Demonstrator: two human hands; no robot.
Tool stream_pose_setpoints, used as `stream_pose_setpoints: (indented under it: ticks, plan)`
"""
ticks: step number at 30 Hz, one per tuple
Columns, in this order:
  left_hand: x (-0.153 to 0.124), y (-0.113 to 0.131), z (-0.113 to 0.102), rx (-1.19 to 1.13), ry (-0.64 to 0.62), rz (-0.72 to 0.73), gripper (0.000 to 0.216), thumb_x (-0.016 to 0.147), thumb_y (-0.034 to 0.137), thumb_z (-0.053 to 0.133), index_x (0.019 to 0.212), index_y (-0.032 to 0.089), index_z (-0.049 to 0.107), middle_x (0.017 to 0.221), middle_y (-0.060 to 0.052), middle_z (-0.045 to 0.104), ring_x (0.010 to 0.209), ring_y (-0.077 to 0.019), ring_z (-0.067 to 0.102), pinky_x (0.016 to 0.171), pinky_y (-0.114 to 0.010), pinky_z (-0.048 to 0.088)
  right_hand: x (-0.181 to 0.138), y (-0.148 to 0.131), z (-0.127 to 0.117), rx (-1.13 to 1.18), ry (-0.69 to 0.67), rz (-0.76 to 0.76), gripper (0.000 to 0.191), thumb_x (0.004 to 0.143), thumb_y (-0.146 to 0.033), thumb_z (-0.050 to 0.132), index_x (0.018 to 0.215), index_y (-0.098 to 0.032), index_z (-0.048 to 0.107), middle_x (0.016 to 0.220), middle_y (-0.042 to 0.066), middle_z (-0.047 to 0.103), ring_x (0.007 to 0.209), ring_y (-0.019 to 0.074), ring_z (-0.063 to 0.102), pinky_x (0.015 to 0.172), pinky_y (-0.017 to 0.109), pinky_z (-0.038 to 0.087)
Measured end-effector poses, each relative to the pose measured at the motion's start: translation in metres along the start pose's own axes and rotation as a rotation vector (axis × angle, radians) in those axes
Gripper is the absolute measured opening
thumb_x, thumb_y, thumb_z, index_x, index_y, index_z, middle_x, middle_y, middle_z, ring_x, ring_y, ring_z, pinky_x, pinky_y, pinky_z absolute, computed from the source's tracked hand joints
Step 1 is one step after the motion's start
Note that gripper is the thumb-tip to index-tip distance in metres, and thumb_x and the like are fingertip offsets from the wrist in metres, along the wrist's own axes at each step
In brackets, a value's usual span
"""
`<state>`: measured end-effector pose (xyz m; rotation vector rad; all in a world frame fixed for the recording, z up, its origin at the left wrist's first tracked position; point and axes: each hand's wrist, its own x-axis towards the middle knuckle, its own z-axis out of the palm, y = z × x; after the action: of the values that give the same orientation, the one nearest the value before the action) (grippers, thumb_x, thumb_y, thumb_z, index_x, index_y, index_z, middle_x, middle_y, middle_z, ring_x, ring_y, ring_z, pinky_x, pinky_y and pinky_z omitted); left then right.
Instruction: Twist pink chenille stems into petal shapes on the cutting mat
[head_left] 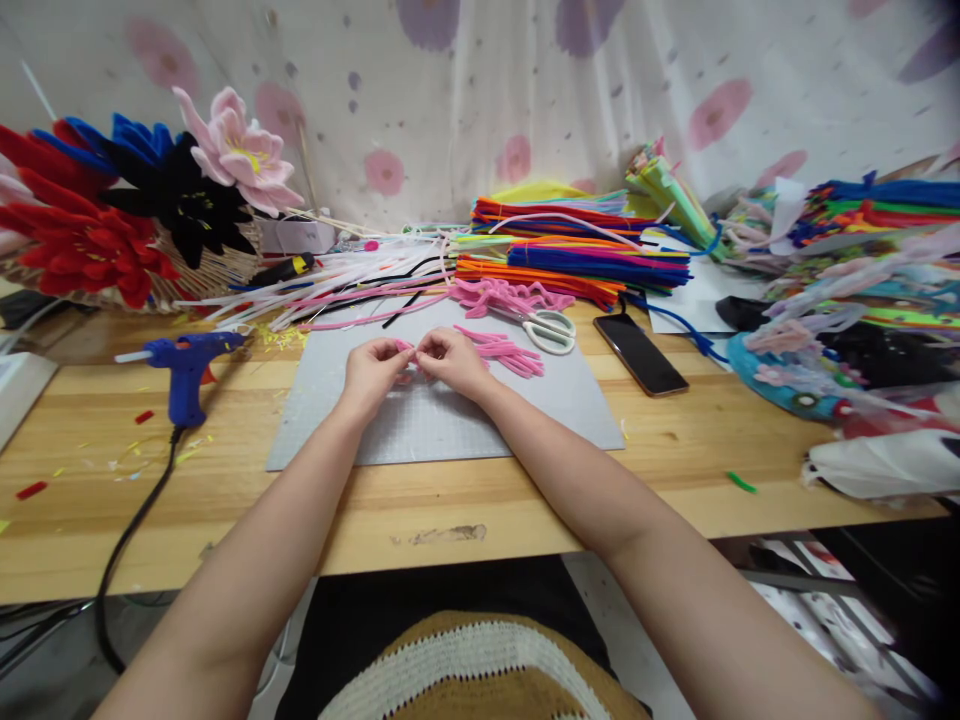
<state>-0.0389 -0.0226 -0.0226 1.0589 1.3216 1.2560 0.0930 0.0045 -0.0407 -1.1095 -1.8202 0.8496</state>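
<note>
Step in hand, as judged: two-handed fingertip work on a small pink fuzzy chenille-stem piece, held over the grey rectangular cutting mat. Left hand closed, thumb and fingers pinching the piece; right hand closed too, fingertips meeting the left's at the same spot. Fingers cover most of it, so can't tell whether it's being bent, twisted or joined. Loose pink straight fuzzy stem lengths lie just beside the right hand; pale-handled metal scissors sit behind those, unheld. Next move seems to call for a steady left pinch and small, fine right-fingertip adjustments; neither scissors nor blue plastic glue gun looks needed for that.
</note>
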Motion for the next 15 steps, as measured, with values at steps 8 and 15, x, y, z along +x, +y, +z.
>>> stream_pose_setpoints:
  ticks: [8,15]
  plan:
    - [0.0014,-0.0031,-0.0012,0.031,0.005,0.035,0.023,0.051,0.028,0.071,0.065,0.012,0.062,0.06,0.0,0.06,0.05,-0.0095,0.053,0.047,-0.023,0.049,-0.0005,-0.0016,-0.0008,-0.05,0.008,-0.03,0.008,0.068,-0.023,0.056,0.064,-0.016,0.054,0.063,-0.002,0.052,0.062,0.0092,0.046,0.059,0.023,0.035]
    - [0.0013,-0.0066,0.001,0.096,0.023,0.075,0.016,0.054,0.023,0.063,0.067,0.013,0.06,0.06,0.0,0.059,0.051,-0.0103,0.054,0.046,-0.022,0.048,0.0011,0.0019,0.0025,-0.063,-0.034,-0.017,0.006,0.065,-0.021,0.056,0.067,-0.016,0.055,0.063,-0.002,0.052,0.062,0.0094,0.047,0.059,0.023,0.034]
